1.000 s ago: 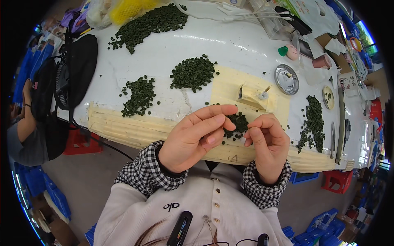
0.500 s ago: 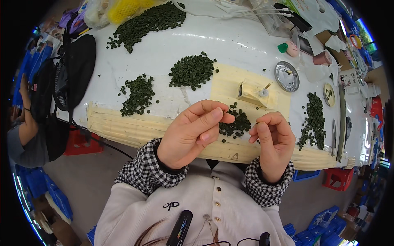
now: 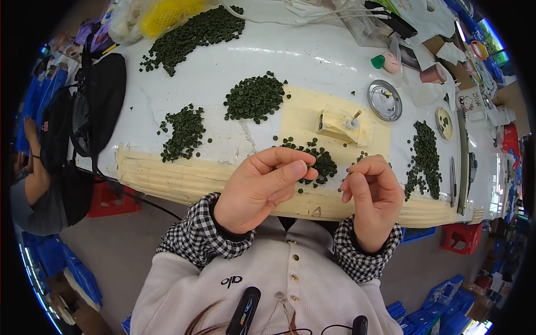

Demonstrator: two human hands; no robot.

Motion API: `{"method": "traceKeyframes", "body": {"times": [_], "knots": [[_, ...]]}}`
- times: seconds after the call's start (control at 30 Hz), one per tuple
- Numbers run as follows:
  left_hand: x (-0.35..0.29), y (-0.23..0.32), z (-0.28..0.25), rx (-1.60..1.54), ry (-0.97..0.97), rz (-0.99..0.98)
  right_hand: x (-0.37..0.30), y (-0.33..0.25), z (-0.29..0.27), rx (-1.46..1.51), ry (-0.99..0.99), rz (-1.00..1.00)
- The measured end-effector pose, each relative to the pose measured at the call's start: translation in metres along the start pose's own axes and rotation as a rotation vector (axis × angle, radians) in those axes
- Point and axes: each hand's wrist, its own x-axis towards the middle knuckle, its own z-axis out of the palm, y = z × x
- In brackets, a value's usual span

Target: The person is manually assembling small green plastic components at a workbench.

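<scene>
My left hand is closed in a pinch, with a bit of a small dark green piece showing at the fingertips. My right hand also pinches, thumb against forefinger; whatever is between those fingertips is too small to make out. Beneath and beyond the fingertips lies a loose pile of small dark green pieces, partly hidden by my left hand. Just past it, a tape-covered block with a short upright peg stands on a yellowish taped patch.
More dark green pieces lie in a middle heap, a left heap, a far heap and a right heap. A round metal lid, a pink cup and tweezers are at right. A black bag sits left.
The table has shifted slightly left in view. A dark green piece now shows at my left fingertips. Several loose pieces near the pile have come into sight.
</scene>
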Motion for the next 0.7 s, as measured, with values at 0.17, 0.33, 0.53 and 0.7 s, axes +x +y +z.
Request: {"method": "traceKeyframes", "body": {"times": [0.17, 0.33, 0.53, 0.7], "knots": [[0.001, -0.003, 0.001, 0.014, 0.001, -0.022, 0.001, 0.001, 0.015, 0.011, -0.070, 0.015], [-0.001, -0.004, 0.004, 0.007, 0.013, 0.007, 0.002, 0.002, 0.019, -0.109, -0.085, -0.062], [-0.001, -0.007, -0.002, 0.115, 0.010, 0.029, 0.003, 0.001, 0.022, -0.096, -0.068, -0.034], [-0.003, -0.005, 0.006, 0.251, 0.032, 0.115, 0.003, 0.003, 0.020, 0.135, -0.134, 0.112]]}}
